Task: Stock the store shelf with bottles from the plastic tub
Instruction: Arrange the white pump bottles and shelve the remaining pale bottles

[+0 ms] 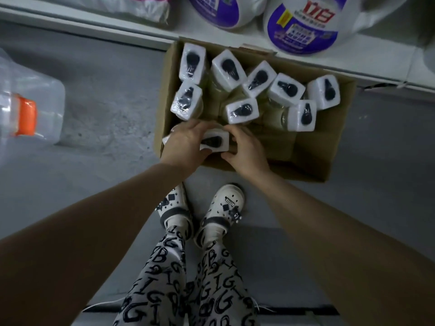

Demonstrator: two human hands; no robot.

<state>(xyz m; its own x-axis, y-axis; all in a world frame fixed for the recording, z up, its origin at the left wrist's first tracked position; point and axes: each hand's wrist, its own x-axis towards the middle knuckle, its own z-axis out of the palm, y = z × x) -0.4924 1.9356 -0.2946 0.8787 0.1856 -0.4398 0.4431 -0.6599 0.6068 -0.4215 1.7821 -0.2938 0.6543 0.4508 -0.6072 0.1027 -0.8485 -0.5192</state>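
The person is standing over a cardboard box [294,171] that is sitting on the grey floor [106,109], its far edge against the shelf [141,28]. Both hands are reaching into its near left corner. The left hand [187,141] is gripping a bottle [215,141] by its white, film-wrapped cap, fingers curled over the left side, while the right hand [248,149] is holding the cap's right side. Eight more bottles [242,110] are standing or leaning in the box. Two detergent jugs [303,27] are sitting on the shelf. A clear tub [35,95] with an orange latch is lying well to the left.
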